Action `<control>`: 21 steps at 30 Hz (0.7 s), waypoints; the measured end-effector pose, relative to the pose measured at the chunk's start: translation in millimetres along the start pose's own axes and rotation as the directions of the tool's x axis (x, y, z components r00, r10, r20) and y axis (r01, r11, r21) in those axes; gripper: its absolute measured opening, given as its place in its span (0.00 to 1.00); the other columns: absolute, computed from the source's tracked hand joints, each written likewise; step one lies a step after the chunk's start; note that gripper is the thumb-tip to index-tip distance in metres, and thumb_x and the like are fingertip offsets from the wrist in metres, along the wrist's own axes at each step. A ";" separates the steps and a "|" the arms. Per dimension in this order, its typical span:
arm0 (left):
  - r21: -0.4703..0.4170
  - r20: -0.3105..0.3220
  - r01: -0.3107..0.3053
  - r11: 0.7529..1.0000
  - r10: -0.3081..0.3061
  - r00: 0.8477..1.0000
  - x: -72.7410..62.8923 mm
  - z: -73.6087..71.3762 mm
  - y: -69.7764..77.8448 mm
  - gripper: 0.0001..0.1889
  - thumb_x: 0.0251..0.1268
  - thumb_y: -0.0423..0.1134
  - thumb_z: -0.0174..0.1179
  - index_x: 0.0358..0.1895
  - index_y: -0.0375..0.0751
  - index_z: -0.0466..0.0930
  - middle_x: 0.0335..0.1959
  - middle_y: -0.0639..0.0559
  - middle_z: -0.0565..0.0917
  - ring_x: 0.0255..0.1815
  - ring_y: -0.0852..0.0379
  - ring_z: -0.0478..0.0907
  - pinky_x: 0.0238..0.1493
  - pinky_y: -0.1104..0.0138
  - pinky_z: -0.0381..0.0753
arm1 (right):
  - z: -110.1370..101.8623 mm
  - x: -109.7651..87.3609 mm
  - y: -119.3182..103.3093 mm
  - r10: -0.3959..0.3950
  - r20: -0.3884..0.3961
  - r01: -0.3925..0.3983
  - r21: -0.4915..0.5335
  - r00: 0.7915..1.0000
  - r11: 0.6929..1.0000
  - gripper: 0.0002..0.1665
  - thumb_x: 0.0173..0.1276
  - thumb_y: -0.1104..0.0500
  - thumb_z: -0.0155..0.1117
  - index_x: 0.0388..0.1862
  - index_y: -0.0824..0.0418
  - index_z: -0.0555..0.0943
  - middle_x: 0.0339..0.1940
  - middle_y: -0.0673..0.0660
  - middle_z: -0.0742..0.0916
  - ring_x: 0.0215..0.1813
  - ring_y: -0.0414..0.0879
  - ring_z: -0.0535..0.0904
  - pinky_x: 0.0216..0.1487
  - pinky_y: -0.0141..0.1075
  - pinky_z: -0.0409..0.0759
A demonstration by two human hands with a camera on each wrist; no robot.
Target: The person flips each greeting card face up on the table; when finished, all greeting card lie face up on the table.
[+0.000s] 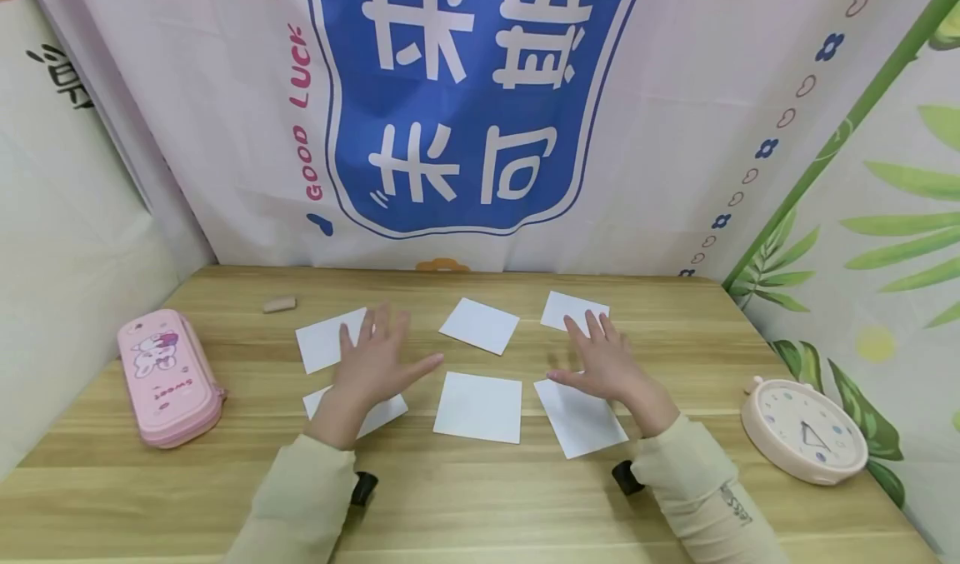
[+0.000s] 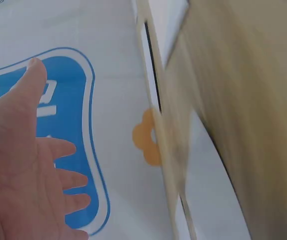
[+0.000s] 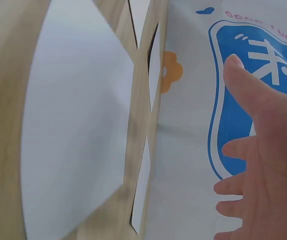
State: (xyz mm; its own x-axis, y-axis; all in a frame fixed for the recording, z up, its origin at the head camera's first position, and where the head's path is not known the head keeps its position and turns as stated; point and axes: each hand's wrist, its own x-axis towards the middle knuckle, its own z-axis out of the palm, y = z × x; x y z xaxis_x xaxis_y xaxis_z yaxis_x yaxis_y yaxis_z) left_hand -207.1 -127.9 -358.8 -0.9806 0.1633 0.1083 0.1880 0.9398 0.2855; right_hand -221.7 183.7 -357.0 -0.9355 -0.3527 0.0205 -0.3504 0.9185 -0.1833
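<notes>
Six white cards lie on the wooden table in two rows, though several is how they read at a glance. My left hand point(image 1: 372, 370), fingers spread, is over the left pair, overlapping the back-left card point(image 1: 322, 343) and the front-left card point(image 1: 384, 415). Between the hands lie the back-middle card point(image 1: 480, 326) and the front-middle card point(image 1: 477, 407). My right hand point(image 1: 606, 366) spreads its fingers over the right pair, partly covering the back-right card point(image 1: 562, 307) and the front-right card point(image 1: 581, 421). Both wrist views show straight fingers holding nothing.
A pink pencil case point(image 1: 167, 381) lies at the table's left, with a small beige block point(image 1: 280, 304) behind it. At the right edge is a round pale pink clock point(image 1: 806, 432). A printed cloth point(image 1: 637, 172) hangs along the table's back edge.
</notes>
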 end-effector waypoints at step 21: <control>-0.237 -0.018 -0.056 0.970 0.053 0.998 96.3 50.8 71.2 0.43 0.49 0.66 0.49 0.64 0.40 0.54 0.64 0.42 0.55 0.63 0.46 0.49 0.56 0.46 0.47 | 0.3 40.6 64.0 -0.001 -0.137 0.024 0.167 0.991 0.986 0.45 0.55 0.45 0.59 0.63 0.68 0.55 0.60 0.74 0.58 0.61 0.67 0.49 0.54 0.59 0.49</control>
State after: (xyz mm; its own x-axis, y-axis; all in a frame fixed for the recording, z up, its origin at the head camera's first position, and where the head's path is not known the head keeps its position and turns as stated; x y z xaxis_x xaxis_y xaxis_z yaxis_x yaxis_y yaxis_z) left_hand -290.9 -30.1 -376.4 -0.9682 0.2071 0.1407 0.2499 0.8311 0.4968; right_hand -282.1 228.1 -368.3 -0.9325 -0.3263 0.1550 -0.3606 0.8669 -0.3441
